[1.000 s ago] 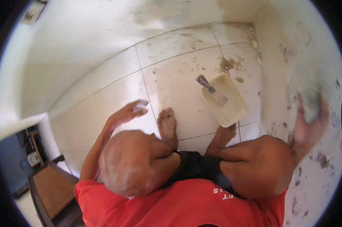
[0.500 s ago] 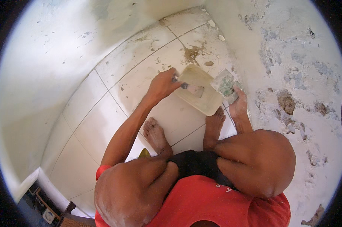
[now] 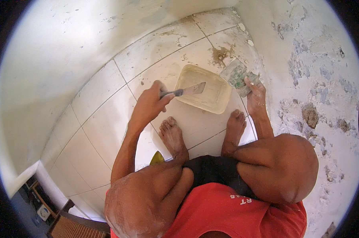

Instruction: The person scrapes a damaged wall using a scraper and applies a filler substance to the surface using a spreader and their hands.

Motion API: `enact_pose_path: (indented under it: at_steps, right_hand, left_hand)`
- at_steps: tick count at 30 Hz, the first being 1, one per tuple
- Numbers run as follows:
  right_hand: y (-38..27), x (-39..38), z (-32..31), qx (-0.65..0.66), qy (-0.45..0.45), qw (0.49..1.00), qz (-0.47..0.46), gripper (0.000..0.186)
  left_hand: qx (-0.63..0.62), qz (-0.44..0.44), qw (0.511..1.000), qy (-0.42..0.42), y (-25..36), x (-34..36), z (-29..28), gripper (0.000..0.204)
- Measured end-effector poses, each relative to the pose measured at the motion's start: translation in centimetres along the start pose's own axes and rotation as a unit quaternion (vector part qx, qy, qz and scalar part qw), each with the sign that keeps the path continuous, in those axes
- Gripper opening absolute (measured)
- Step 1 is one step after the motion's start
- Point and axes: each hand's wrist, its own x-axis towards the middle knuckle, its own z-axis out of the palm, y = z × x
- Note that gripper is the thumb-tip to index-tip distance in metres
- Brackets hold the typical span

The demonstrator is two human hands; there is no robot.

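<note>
My left hand is closed around the dark handle of a putty knife. Its metal blade points right, over a shallow cream plastic tray that stands on the floor in front of my feet. Pale residue coats the inside of the tray. At the tray's right side, my right hand grips a flat, plaster-smeared plate with green patches, thumb on top. One corner of this plate overlaps the tray's far right edge in view. The fingers beneath it are partly hidden.
Close on the right rises a wall with chipped plaster and rough holes. Another wall runs along the left and far side. Brown dirt and loose flakes lie on the tiles in the far corner. A woven-seat chair stands lower left.
My left hand has drawn back to the left with the putty knife, whose blade now shows clearly. My right hand keeps hold of the plate. The whole view has shifted slightly.
</note>
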Motion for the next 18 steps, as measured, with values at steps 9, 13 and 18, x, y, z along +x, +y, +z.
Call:
enact_pose_path:
  at_steps: [9, 13, 18]
  right_hand:
    - [-3.4, -0.7, 3.6, 0.044, -0.110, 0.987, 0.106, 0.035]
    - [-2.9, 0.5, 3.8, -0.036, -0.155, 0.981, 0.113, 0.034]
    - [-4.1, 0.2, 4.1, -0.032, -0.171, 0.980, 0.100, 0.035]
  left_hand:
    - [-0.466, -0.032, 0.880, -0.087, -3.9, -3.6, 3.7, 0.036]
    - [-0.524, -0.045, 0.844, -0.104, -2.9, -4.3, 5.0, 0.036]
    - [-0.554, 0.009, 0.821, -0.138, -1.2, -3.8, 6.5, 0.040]
